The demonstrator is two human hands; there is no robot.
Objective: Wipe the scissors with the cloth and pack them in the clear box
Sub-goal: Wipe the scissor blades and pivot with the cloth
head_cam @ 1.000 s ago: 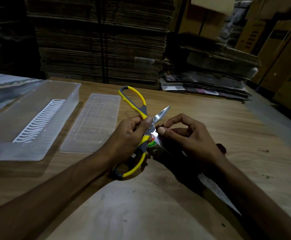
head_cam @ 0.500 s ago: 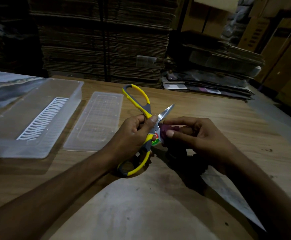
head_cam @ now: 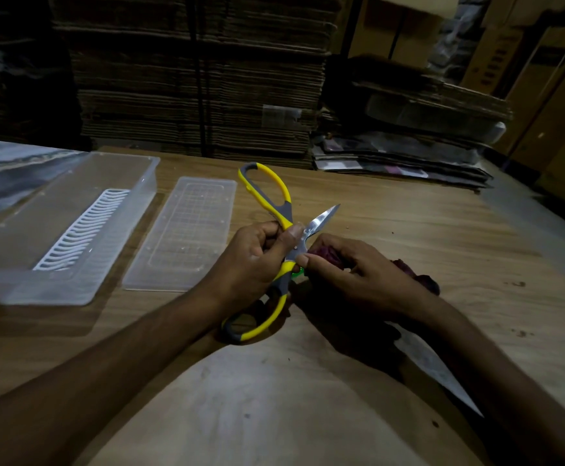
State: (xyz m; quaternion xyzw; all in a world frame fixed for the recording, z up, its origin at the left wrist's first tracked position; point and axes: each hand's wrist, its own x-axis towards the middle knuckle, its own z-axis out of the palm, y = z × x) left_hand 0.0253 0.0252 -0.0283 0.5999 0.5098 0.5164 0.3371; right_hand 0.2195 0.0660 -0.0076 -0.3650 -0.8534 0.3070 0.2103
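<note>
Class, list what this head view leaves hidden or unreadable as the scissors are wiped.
1. Second blade of the scissors: covered by the right hand and the cloth.
2. Cloth: mostly bunched inside the right hand; its size cannot be told.
3. Green label at the pivot: mostly hidden by both hands.
4. Clear box: its left part is cut off by the frame edge.

Shiny metal blades [head_cam: 319,220] met matt yellow-and-grey plastic handles [head_cam: 267,193]; at nine o'clock sat a clear, glossy plastic box [head_cam: 72,284] on a smooth, stained wooden table [head_cam: 408,230], corrugated cardboard stacks [head_cam: 200,79] at twelve.
</note>
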